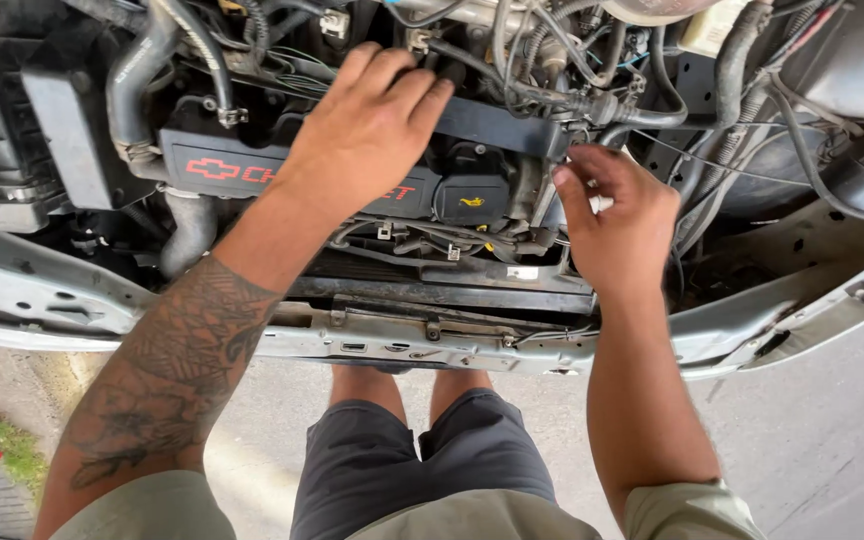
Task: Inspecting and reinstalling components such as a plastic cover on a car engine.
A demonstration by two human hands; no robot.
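Head view shows us leaning over an open engine bay, and we take the black plastic engine cover with red lettering (252,170) as our landmark. Our left hand (367,125) lies palm down on the right part of that cover, fingers spread and loose, gripping nothing, fingertips reaching just past its far edge toward the black rubber hoses and thin wires (542,70) behind it. Our right hand (617,215) hovers just right of the cover, fingers curled around a small white object (602,204) pinched at the fingertips; we cannot tell what that piece is. Between our hands, at the cover's right end, sits the black round oil filler cap with a yellow symbol (471,197). Left of the cover stands a black ribbed plastic air box (2,120). Nearer to us than the cover runs the grey metal front crossmember (422,345).
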